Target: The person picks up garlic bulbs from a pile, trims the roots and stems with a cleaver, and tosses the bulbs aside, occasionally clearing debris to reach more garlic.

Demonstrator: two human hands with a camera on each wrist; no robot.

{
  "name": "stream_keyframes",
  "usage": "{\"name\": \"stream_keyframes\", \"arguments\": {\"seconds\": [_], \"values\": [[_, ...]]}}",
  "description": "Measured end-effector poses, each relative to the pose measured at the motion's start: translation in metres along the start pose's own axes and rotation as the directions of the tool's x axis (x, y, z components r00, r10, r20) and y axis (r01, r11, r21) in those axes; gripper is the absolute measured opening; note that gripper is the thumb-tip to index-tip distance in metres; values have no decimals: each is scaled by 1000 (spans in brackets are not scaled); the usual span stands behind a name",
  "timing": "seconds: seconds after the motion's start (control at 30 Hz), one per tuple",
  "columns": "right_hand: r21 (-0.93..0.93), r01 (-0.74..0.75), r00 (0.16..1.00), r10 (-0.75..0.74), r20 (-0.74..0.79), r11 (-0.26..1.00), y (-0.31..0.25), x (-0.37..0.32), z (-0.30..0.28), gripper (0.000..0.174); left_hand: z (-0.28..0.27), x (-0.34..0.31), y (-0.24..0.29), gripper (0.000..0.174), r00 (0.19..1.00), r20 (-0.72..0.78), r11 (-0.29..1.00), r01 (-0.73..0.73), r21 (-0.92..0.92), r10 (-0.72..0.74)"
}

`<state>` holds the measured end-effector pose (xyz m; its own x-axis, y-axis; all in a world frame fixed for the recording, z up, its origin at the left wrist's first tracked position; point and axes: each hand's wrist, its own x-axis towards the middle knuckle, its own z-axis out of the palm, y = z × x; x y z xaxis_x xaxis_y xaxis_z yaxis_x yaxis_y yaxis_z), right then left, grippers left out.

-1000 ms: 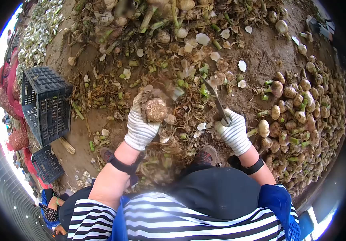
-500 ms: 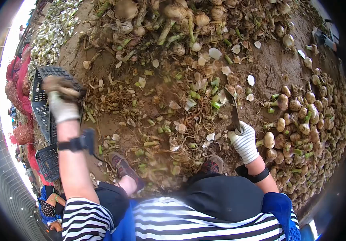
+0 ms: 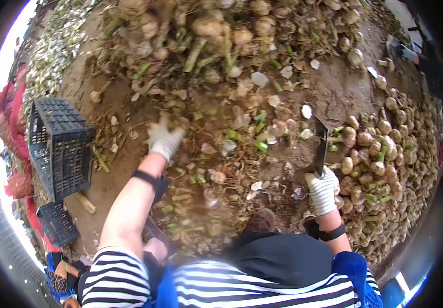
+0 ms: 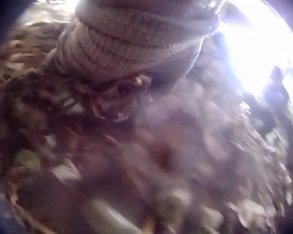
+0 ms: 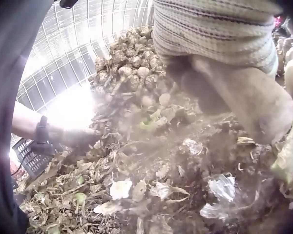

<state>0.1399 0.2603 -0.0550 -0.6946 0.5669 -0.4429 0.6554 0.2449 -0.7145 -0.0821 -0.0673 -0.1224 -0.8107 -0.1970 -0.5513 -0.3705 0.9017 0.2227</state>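
Note:
My left hand (image 3: 166, 139), in a striped white glove, is blurred over the dry leaves and cut stems left of centre, its fingers loosely spread with no bulb visible in them. The left wrist view shows the glove (image 4: 136, 46) close above the blurred litter. On the right, my right hand (image 3: 324, 191) grips a knife (image 3: 321, 149) by its handle, the broad dark blade pointing away from me. That gloved hand is beside a large heap of garlic bulbs (image 3: 365, 179). More garlic with stalks (image 3: 208, 26) lies piled in front.
A black plastic crate (image 3: 64, 149) stands at the left, with a smaller crate (image 3: 57, 223) nearer me. Red mesh sacks (image 3: 18, 138) lie beyond them. Leaf scraps and white peel (image 3: 257, 186) cover the soil around my shoes (image 3: 262, 219). Another person (image 3: 62, 274) is at the lower left.
My left hand held a garlic bulb near the middle, swung left over the black crate, then came back to the leaf litter without it in view. The right hand with the knife shifted right.

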Motion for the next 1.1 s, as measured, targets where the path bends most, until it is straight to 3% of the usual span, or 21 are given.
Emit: {"name": "stream_keyframes", "arguments": {"seconds": [0.07,0.1,0.17,0.23,0.3,0.33,0.37,0.43,0.5,0.57,0.63,0.7,0.77,0.83,0.9,0.93,0.97,1.0,1.03,1.07,1.1], "values": [[134,-51,999,51,0,990,14,6,1,2,12,-24,30,79,908,310,925,-342,165,280],[164,-57,998,58,-1,985,12,8,2,4,7,-44,48,84,773,407,771,-599,216,486],[152,-71,997,73,-4,986,8,10,2,6,-30,-88,124,84,756,340,803,-596,7,559],[139,-73,997,75,-9,988,6,13,5,8,-3,-65,158,84,750,137,743,-660,112,647],[204,-24,999,29,-21,979,9,15,7,7,16,-40,190,85,687,326,680,-717,156,650],[185,-4,1000,7,-15,983,9,15,6,7,26,-53,193,86,722,389,649,-688,323,572],[184,-4,1000,7,-15,983,7,17,4,7,35,-61,181,86,645,432,536,-764,359,631],[215,-82,997,80,19,973,3,17,2,9,40,-77,146,84,567,494,355,-813,461,659],[256,-74,997,67,33,964,3,20,4,9,43,-92,82,82,458,626,249,-884,396,631],[352,-40,999,34,22,935,9,28,9,8,30,-117,13,78,300,670,105,-943,315,679],[342,-18,1000,11,23,940,17,37,13,11,27,-138,-53,72,293,568,163,-949,269,769],[386,-37,999,23,41,922,6,38,16,12,24,-149,-106,64,326,622,273,-944,184,712],[408,-113,992,82,94,906,5,42,21,11,17,-161,-152,61,422,746,425,-882,206,515],[424,-52,994,8,106,904,7,45,24,11,-10,-176,-162,67,346,890,257,-927,274,299],[427,-26,994,-20,104,904,18,52,25,11,-30,-171,-159,76,203,977,308,-936,172,72],[396,21,995,-57,80,918,18,51,24,11,-37,-167,-144,74,221,973,315,-921,231,-68],[364,70,993,-99,64,929,16,50,25,11,-32,-139,-164,58,204,979,724,-673,149,-12],[393,-16,991,-39,132,919,7,45,20,12,-41,-131,-118,35,529,848,736,-560,380,-35],[340,32,995,-62,77,940,21,53,23,12,-30,-81,-174,22,485,609,532,-838,120,627],[334,32,995,-60,76,942,19,52,18,12,-41,-64,-160,27,867,276,883,-457,108,415],[329,32,996,-59,72,944,17,51,14,12,-53,-47,-145,32,987,-141,955,-114,-274,78]]}}
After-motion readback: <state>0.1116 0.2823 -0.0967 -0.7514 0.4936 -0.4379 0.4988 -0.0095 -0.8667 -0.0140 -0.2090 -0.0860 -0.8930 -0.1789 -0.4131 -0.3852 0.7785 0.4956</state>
